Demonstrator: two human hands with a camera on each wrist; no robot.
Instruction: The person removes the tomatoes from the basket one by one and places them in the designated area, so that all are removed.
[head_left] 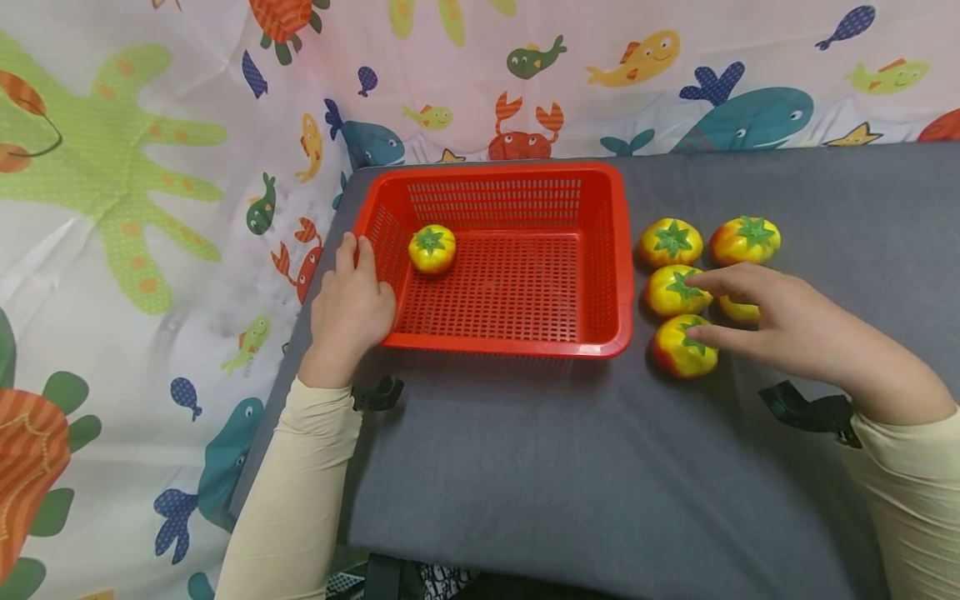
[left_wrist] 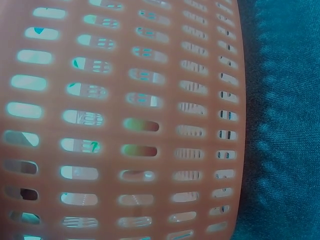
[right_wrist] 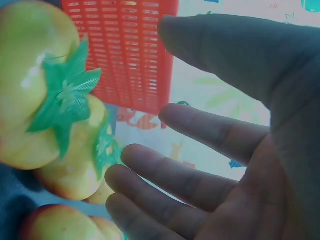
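Observation:
A red plastic basket [head_left: 491,342] with slotted walls stands on the grey table. My left hand [head_left: 352,308] grips its left rim, the thumb near the front corner; the left wrist view shows only the slotted outer wall [left_wrist: 110,135]. Inside the basket, near its left wall, sits one yellow-and-red toy tomato [head_left: 432,249] with green star-shaped leaves. Right of the basket lie several matching toy tomatoes. Over them my right hand [head_left: 810,329] hovers with fingers and thumb spread, nearest the middle tomato [head_left: 667,292] and the front tomato [head_left: 684,354]. Another tomato [head_left: 738,311] is partly hidden beneath it.
Two more toy tomatoes, a back left one [head_left: 671,242] and a back right one [head_left: 746,241], lie beyond the right hand. A fabric with printed sea animals [head_left: 465,92] hangs behind and left of the table [head_left: 540,467].

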